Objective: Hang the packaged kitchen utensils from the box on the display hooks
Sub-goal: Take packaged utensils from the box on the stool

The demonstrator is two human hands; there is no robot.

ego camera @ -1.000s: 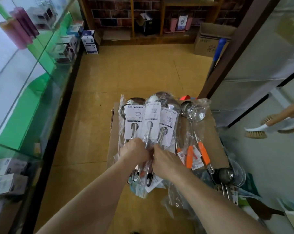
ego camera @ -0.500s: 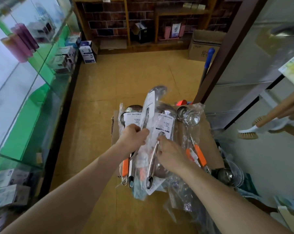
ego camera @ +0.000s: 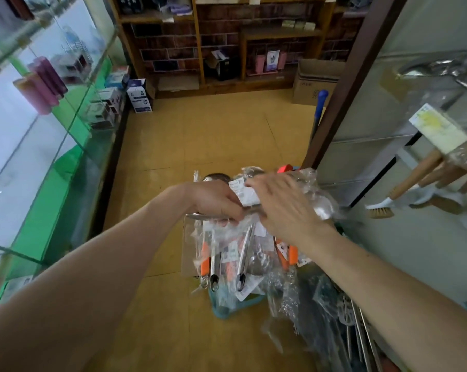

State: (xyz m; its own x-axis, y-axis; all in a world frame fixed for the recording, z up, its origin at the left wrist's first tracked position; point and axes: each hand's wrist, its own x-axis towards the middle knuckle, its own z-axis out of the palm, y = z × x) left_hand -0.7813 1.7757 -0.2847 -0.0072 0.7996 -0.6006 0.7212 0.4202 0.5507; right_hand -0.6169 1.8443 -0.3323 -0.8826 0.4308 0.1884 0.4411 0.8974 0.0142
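Single view: head-worn, wide-angle.
Lens looks forward and down from the person's head, along the floor [ego camera: 213,135] toward the back shelves [ego camera: 227,36]; left hand [ego camera: 216,200], right hand [ego camera: 286,208] and the packaged ladle [ego camera: 321,208] between them sit close under it, mid-frame.

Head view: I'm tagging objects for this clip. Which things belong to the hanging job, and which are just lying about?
Job: left hand and right hand, both holding the ladle pack; utensil pile; box beneath it.
Lying about: mop handle; carton by the shelf; pink bottles; hanging brushes.
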